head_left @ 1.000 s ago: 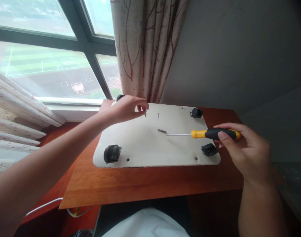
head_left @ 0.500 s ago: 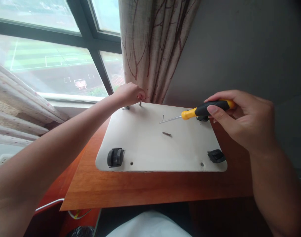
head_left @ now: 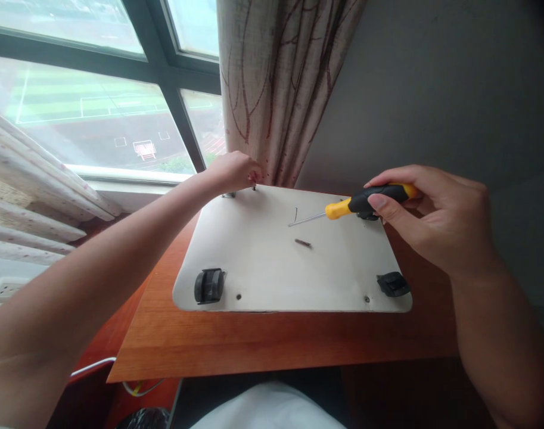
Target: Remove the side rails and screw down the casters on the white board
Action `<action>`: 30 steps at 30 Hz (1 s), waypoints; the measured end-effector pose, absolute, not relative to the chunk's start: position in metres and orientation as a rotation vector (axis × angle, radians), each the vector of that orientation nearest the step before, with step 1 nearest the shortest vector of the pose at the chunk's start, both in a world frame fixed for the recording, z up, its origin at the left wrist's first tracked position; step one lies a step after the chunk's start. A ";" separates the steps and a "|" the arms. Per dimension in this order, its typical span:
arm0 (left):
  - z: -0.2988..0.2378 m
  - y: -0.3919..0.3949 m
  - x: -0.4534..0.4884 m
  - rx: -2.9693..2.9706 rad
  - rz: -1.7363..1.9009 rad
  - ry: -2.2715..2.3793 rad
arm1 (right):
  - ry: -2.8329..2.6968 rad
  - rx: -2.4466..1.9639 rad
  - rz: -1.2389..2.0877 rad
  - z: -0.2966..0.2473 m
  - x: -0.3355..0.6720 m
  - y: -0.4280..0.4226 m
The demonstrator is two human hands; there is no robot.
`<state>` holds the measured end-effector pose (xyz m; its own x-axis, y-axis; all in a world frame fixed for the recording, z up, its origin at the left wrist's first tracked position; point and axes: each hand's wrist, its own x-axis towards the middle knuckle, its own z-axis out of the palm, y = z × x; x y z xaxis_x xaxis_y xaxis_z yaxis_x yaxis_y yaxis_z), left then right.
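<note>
A screwdriver (head_left: 354, 204) with a black-and-yellow handle slants tip-down and leftward above a white, round-cornered board (head_left: 272, 268) lying flat on the bench (head_left: 289, 336), while a small dark screw (head_left: 254, 188), mostly hidden, points down at the board's far left.

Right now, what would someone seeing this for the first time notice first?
Probably the yellow-and-black screwdriver, gripped in the right hand, its shaft above the white board. Next might come the left hand, holding a small dark piece at the board's far edge, and the black caster at the near-left corner.
</note>
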<state>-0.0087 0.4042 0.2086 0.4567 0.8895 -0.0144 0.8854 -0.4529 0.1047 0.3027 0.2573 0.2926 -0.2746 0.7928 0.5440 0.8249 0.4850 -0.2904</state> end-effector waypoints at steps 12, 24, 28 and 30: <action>0.180 0.305 -0.045 2.349 0.668 1.507 | -2.223 -1.224 -0.044 0.309 0.267 0.330; 0.145 0.290 -0.043 2.311 0.564 1.522 | -2.523 -1.209 -0.215 0.310 0.199 0.398; 0.131 0.288 -0.049 2.290 0.616 1.521 | -2.587 -1.229 -0.238 0.314 0.197 0.397; 0.125 0.286 -0.051 2.271 0.603 1.535 | -2.561 -1.184 -0.214 0.314 0.197 0.398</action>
